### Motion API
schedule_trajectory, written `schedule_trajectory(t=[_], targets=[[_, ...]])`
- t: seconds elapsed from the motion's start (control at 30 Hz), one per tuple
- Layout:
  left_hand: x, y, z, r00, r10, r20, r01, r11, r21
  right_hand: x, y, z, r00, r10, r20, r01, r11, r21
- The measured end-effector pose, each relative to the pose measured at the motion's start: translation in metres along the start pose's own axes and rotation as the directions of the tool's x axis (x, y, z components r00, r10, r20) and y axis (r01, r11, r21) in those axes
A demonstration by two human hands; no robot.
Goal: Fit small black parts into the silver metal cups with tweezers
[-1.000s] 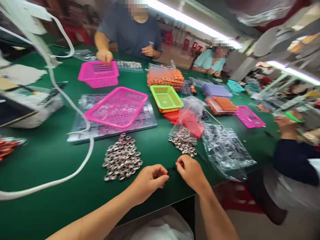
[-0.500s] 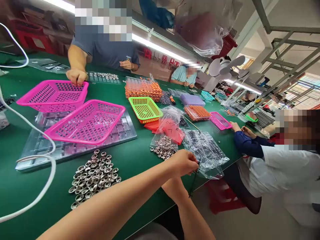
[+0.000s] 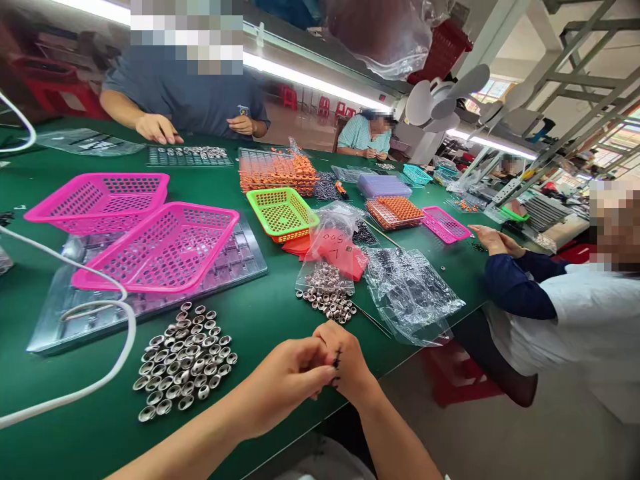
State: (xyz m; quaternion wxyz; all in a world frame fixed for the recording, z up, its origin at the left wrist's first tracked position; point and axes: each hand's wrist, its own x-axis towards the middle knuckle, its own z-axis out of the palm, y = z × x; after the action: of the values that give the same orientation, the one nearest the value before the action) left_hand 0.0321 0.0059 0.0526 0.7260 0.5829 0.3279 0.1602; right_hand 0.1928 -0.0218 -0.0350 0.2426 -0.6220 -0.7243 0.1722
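My left hand [image 3: 295,373] is closed, its thumb and fingertips pinching a thin black strip with small side prongs [image 3: 337,360]. Just behind it, my right hand [image 3: 345,350] is curled closed against the left. Its fingertips are mostly hidden, so what they hold cannot be made out. A pile of small silver ring-like cups [image 3: 185,360] lies left of my hands on the green table [image 3: 265,300]. Beyond my hands, more silver cups [image 3: 333,293] spill from a clear bag. A clear plastic bag with black pieces [image 3: 407,287] lies to the right.
Two pink baskets [image 3: 160,250] rest on a clear plastic tray [image 3: 50,327]. A white cable [image 3: 110,367] loops at left. A green basket [image 3: 283,210] and orange parts [image 3: 275,173] sit farther back. Co-workers sit opposite [image 3: 185,100] and at right [image 3: 585,307].
My hands have moved left and come together over the table's front edge, bringing the black strip along. The opposite person's hand has moved from the pink basket back to the silver parts.
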Motion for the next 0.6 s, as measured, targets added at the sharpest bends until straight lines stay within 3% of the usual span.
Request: schedule_trajectory(t=[0.13,0.27,0.33,0.47,0.6], targets=[[-0.024,-0.031,-0.018,0.992,-0.086,-0.096,0.090,0.995,0.035,0.001,-0.007,-0.006,0.998,0.040,-0.058,-0.036,0.998,0.055],[-0.023,-0.053,-0.035,0.975,-0.104,-0.194,0.116,0.992,0.052,0.001,-0.007,-0.007,0.987,0.077,-0.139,-0.061,0.991,0.115],[-0.020,-0.061,-0.041,0.964,-0.093,-0.250,0.116,0.990,0.078,-0.001,-0.002,-0.008,0.959,0.143,-0.245,-0.099,0.978,0.183],[-0.019,-0.071,-0.049,0.951,-0.082,-0.297,0.118,0.988,0.104,-0.001,0.019,-0.017,0.789,0.362,-0.496,-0.160,0.901,0.403],[-0.019,-0.071,-0.048,0.933,-0.088,-0.350,0.129,0.987,0.097,0.004,0.044,-0.037,0.637,0.584,-0.503,-0.254,0.775,0.578]])
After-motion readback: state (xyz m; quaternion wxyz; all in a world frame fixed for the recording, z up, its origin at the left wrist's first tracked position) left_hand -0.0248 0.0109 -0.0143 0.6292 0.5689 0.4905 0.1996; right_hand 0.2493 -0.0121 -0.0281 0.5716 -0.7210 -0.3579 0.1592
